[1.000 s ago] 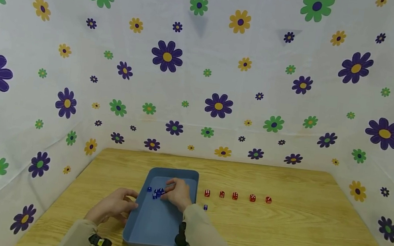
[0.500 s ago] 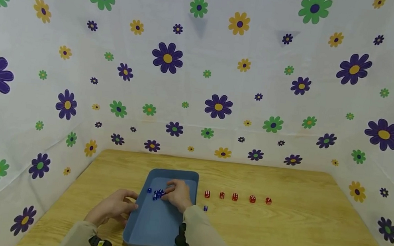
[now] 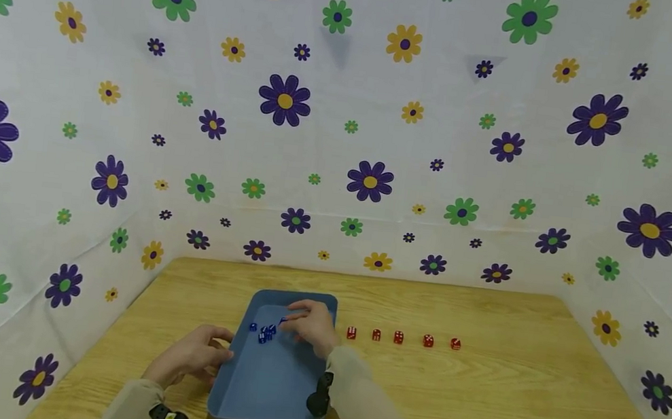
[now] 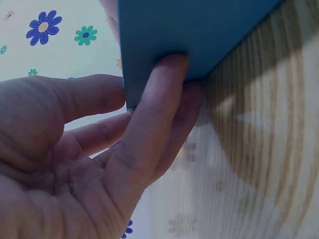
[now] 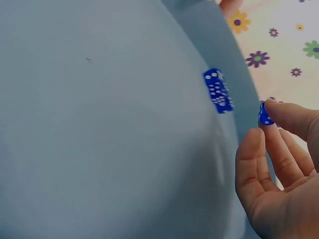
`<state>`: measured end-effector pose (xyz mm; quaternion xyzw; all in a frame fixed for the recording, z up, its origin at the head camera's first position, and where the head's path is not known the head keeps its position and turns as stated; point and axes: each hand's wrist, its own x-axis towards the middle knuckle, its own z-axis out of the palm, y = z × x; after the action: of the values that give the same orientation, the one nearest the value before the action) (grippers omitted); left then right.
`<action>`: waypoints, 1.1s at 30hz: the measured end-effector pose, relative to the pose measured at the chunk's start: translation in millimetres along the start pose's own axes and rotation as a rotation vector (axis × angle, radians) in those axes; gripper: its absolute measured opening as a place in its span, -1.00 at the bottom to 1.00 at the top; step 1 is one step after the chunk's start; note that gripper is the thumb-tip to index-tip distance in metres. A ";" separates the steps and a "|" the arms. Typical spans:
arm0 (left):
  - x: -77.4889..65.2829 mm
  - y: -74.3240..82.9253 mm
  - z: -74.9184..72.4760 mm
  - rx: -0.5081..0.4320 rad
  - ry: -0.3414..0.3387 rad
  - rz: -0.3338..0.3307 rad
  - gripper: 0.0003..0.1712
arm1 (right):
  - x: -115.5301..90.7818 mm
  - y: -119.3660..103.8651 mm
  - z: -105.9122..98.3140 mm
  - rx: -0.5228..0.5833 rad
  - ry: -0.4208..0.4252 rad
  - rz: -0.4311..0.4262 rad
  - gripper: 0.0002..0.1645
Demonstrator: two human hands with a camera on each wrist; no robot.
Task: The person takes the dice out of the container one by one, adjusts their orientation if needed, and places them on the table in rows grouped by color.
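Note:
My right hand (image 3: 313, 324) is raised over the far part of the blue tray (image 3: 267, 393). A blue die (image 5: 265, 114) with white pips is pinched between thumb and fingertip, clearest in the right wrist view. Below and left of it, several blue dice (image 3: 266, 332) sit bunched on the tray floor, and a single blue die (image 3: 252, 327) lies by the left wall. My left hand (image 3: 194, 352) holds the tray's left side. In the left wrist view its thumb (image 4: 99, 93) meets the rim while fingers (image 4: 164, 84) press the outer wall.
Right of the tray, a row of red dice (image 3: 399, 338) stands on the wooden table (image 3: 513, 399). My right sleeve (image 3: 362, 393) crosses the tray's right rim. A flower-print cloth (image 3: 331, 141) hangs around the back and sides.
My right hand has lifted up and right from the cluster, with one blue die in its fingers. The blue die beneath the red row is now hidden by my forearm. My left hand stays put.

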<state>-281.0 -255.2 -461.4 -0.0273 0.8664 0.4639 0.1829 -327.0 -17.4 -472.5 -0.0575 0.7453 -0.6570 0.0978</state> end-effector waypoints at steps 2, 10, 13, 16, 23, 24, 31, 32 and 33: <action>0.7 -0.2 0.3 0.002 0.001 0.000 -0.56 | 0.3 -3.1 -4.0 0.004 -0.006 0.009 -0.50; 1.1 -0.5 -0.1 0.006 0.006 -0.002 -0.58 | -2.2 -16.6 -19.4 0.010 -0.039 0.002 -0.58; 1.6 -0.3 -0.4 0.010 0.009 -0.005 -0.57 | -5.2 -20.1 -27.5 0.002 -0.049 -0.016 -0.55; 2.2 0.0 0.3 0.011 0.005 -0.006 -0.57 | -10.5 -22.9 -36.2 -0.001 -0.059 -0.039 -0.49; 4.2 4.5 0.7 0.014 0.001 -0.021 -0.55 | -17.3 -24.7 -60.3 -0.037 -0.072 -0.096 -0.41; 4.6 5.4 0.7 0.015 0.001 -0.021 -0.55 | -18.1 -24.7 -64.3 -0.046 -0.068 -0.102 -0.40; 4.5 6.7 3.9 0.001 0.004 -0.030 -0.55 | -21.3 -13.0 -92.6 -0.108 -0.082 -0.144 -0.41; 4.5 6.4 4.3 -0.003 0.001 -0.029 -0.55 | -21.7 -11.0 -96.7 -0.119 -0.088 -0.144 -0.41; 4.8 6.4 4.6 -0.002 0.003 -0.029 -0.55 | -21.6 -8.8 -100.9 -0.133 -0.093 -0.147 -0.42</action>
<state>-285.5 -247.2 -460.3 -0.0409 0.8657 0.4620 0.1885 -328.7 83.7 -450.4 -0.1485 0.7757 -0.6081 0.0797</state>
